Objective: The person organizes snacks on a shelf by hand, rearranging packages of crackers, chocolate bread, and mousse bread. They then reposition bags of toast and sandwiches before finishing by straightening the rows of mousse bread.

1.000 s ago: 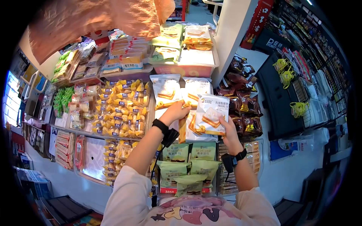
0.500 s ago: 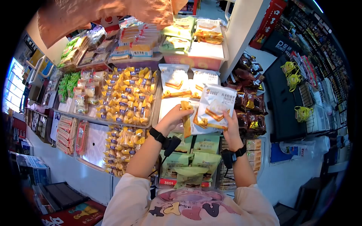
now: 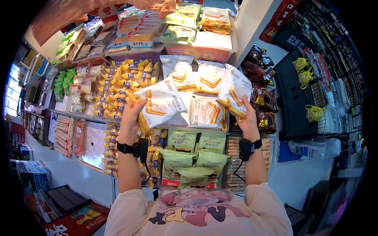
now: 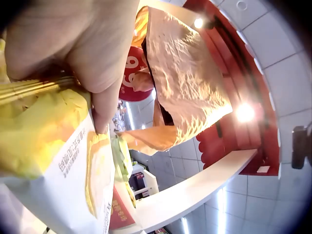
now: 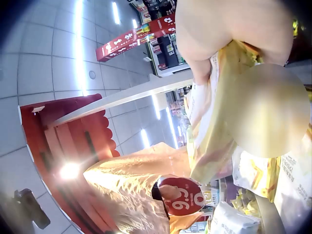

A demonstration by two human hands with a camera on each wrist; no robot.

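Note:
In the head view my left hand (image 3: pixel 132 120) grips a white-and-yellow sandwich bread packet (image 3: pixel 163 104) by its yellow end, tilted over the left part of the bin. The left wrist view shows the fingers (image 4: pixel 102 105) pinching the packet's crimped yellow edge. On the other side, my right hand (image 3: pixel 248 118) holds a matching bread packet (image 3: pixel 235 88) by its lower edge, also tilted. In the right wrist view, thumb and fingers close round this packet's end (image 5: pixel 212 117). Between and beyond the hands lie matching packets, including a front one (image 3: pixel 207 112) and a back one (image 3: pixel 210 76).
Green mousse bread packets (image 3: pixel 185 159) stand nearest the body. Small yellow-wrapped buns (image 3: pixel 128 86) fill a tray at left; dark brown packets (image 3: pixel 265 100) lie at right. A pink-sided bin (image 3: pixel 201 50) and a white post (image 3: pixel 256 27) rise behind. Orange cloth (image 3: pixel 78 11) hangs at upper left.
My hands, close together before, have moved apart. The left hand has drawn a packet away to the left; the right hand keeps its own, now more tilted. A packet beneath them has come into view.

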